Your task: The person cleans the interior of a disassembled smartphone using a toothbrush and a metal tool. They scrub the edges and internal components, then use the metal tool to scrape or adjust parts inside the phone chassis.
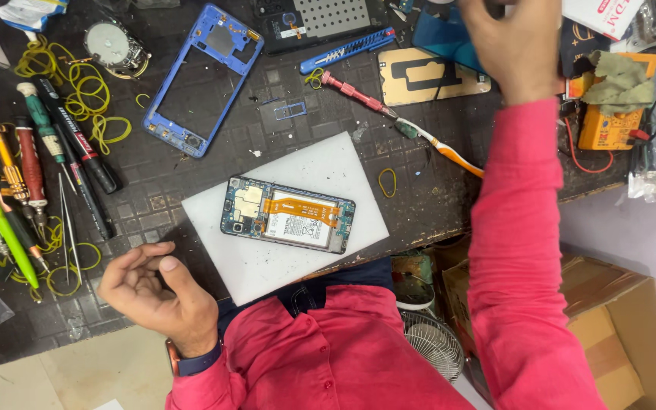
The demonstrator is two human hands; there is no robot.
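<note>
On the white mat [267, 258]: the opened phone [288, 216] lies face down, battery and orange flex cable [301, 207] exposed; neither hand touches it.
Left hand [157, 292]: I see it loosely curled, holding nothing, resting near the mat's corner.
Right hand [512, 45]: raised at the bench's far edge; fingers cropped, so I cannot tell its grip.
Risk: my sleeve [518, 228] could, I judge, sweep the red screwdriver [354, 93] or snag the flex.

The tabletop [191, 171] is a dark, rough, gridded mat under a smooth matt white slab [267, 266]. The blue frame [162, 121] looks like glossy plastic. The box [609, 334] is plain cardboard.
</note>
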